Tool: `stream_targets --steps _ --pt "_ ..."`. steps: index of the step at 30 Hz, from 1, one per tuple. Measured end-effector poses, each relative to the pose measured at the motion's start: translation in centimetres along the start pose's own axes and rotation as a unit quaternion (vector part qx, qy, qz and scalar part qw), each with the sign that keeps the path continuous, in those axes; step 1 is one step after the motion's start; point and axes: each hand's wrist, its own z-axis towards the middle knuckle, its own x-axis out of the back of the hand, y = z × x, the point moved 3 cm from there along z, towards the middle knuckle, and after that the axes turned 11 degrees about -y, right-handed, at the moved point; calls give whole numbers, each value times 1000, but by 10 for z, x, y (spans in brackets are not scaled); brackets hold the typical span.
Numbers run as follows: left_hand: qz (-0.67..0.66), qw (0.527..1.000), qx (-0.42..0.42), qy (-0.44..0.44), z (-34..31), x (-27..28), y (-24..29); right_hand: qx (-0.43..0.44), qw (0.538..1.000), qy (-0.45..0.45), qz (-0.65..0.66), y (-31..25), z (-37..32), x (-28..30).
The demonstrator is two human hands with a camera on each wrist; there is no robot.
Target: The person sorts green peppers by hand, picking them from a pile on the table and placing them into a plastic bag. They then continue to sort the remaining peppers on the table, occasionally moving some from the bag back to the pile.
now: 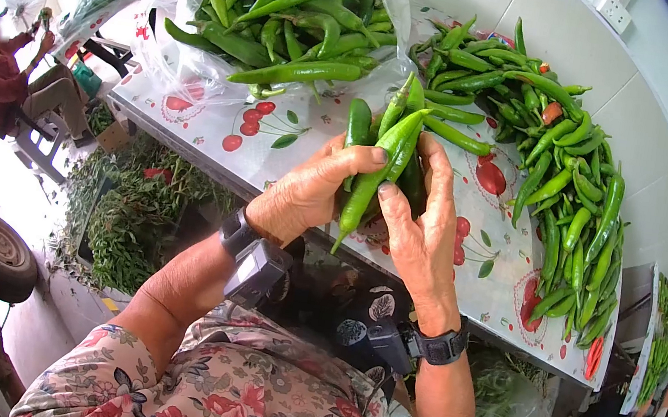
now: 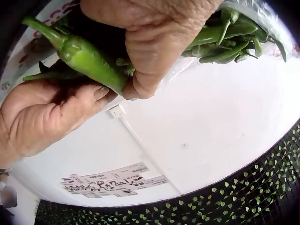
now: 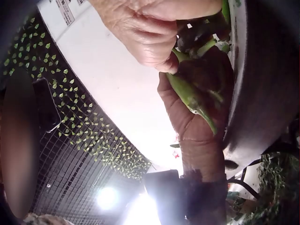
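Observation:
Over the table's near edge, both hands hold a small bunch of long green chili peppers [image 1: 388, 161] between them. My left hand [image 1: 312, 184] wraps the left side, its thumb laid across the front pepper. On the other side my right hand [image 1: 425, 230] grips the bunch, fingers behind it and thumb tip at the front pepper. In the left wrist view a pepper [image 2: 89, 58] shows between the left hand [image 2: 157, 47] and the right hand [image 2: 56, 117]. The right wrist view shows a pepper [image 3: 187, 91] against the left palm. The back of the bunch is hidden.
A plastic bag [image 1: 166, 70] heaped with green peppers stands on the cherry-patterned tablecloth [image 1: 275, 145]. Loose peppers [image 1: 565, 147] curve along the table's right side. Cut plants [image 1: 132, 214] lie on the floor at left. A seated person [image 1: 7, 77] is far left, near a fan.

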Motion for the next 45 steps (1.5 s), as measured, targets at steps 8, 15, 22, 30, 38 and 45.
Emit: stream_targets --steps 8,15,22,30,38,45 --pt "27 1000 -13 -8 1 2 -2 -47 999 -9 25 -5 -1 1" --pt "42 999 -8 4 -2 -5 3 -37 999 -16 29 2 -2 3" --pt "32 999 -33 -13 0 -3 2 -67 994 -10 89 5 -5 4" --pt "43 999 -7 -2 -5 -9 7 -93 993 -60 51 4 -3 12" --pt "44 999 -14 -20 -5 -4 5 -107 992 -52 33 -4 -2 11" --pt "50 999 -17 -4 -6 -12 8 -123 991 -53 8 -7 -2 13"
